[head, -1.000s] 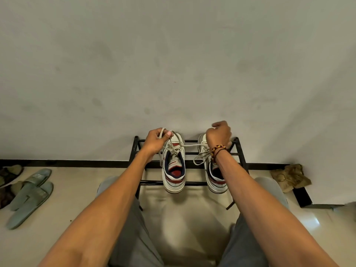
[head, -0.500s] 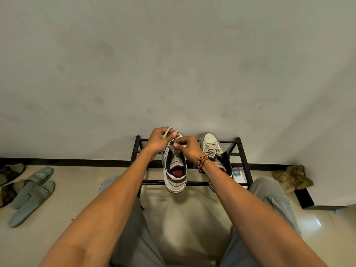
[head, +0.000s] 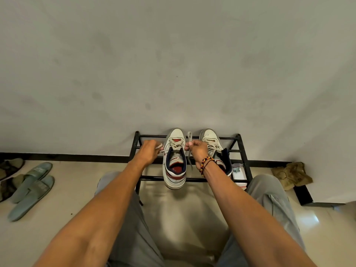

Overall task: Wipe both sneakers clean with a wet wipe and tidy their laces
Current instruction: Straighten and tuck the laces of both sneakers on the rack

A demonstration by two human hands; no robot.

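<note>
Head view: ahead of my knees the black metal shoe rack (head: 243, 151) stands against the wall, carrying both white sneakers with red and navy trim. The left sneaker (head: 174, 166) sits mid-rack, heel overhanging the front bar; the right sneaker (head: 215, 149) sits just beside it, partly behind my wrist. A second ago my hands were stretched wide, one over each shoe, then they met above the left sneaker's tongue; now they have drawn apart again, each taking a lace end with it. I judge that the knot on this shoe is being pulled snug, so its lace is nearly tidied, and the other shoe's laces come next. My right hand (head: 197, 151), the grip closed in a pinch, holds a loop of the off-white flat lace (head: 189, 136) standing up above my fingers, its tail hanging below. My left hand (head: 149, 152) pinches the other lace end (head: 159, 146), drawn out sideways from the eyelets.
</note>
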